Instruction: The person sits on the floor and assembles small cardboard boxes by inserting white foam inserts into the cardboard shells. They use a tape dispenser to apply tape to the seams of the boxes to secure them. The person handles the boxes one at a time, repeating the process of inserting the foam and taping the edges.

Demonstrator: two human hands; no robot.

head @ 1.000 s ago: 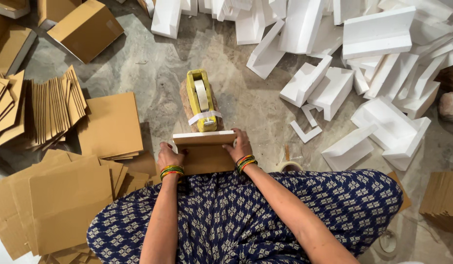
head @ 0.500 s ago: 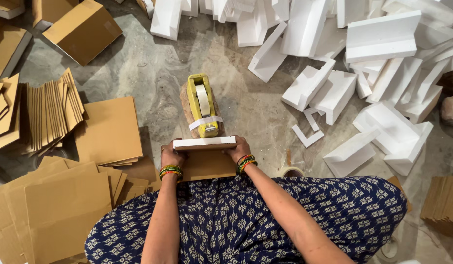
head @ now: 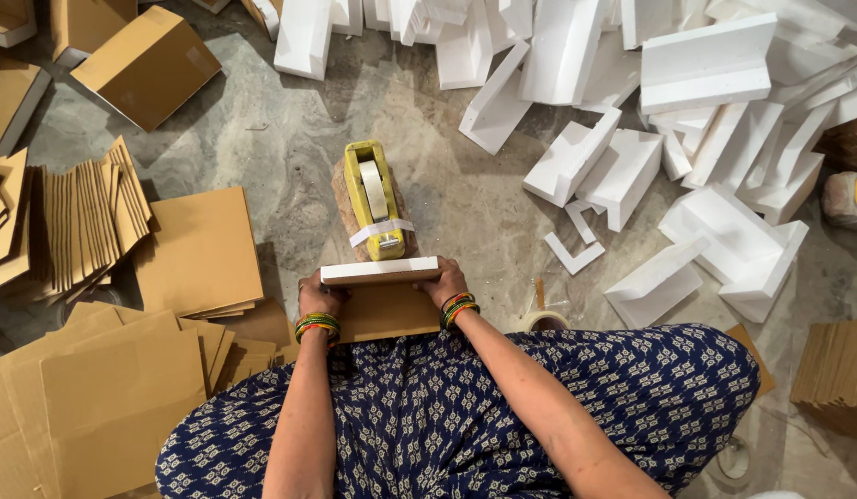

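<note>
The left hand [head: 319, 298] and right hand [head: 447, 282] each clasp an end of a flat box [head: 380, 272] standing on edge over brown card [head: 388, 312] at the lap; a yellow tape dispenser [head: 374, 198] sits just beyond; foam blocks [head: 622, 166] lie right; card stacks [head: 199, 251] left.

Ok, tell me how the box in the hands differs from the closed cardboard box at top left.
The held box is gripped by the left hand and right hand, one at each end; the closed box lies untouched on the floor. The held one shows a white top edge; the other is all brown. Both are brown cardboard.
</note>
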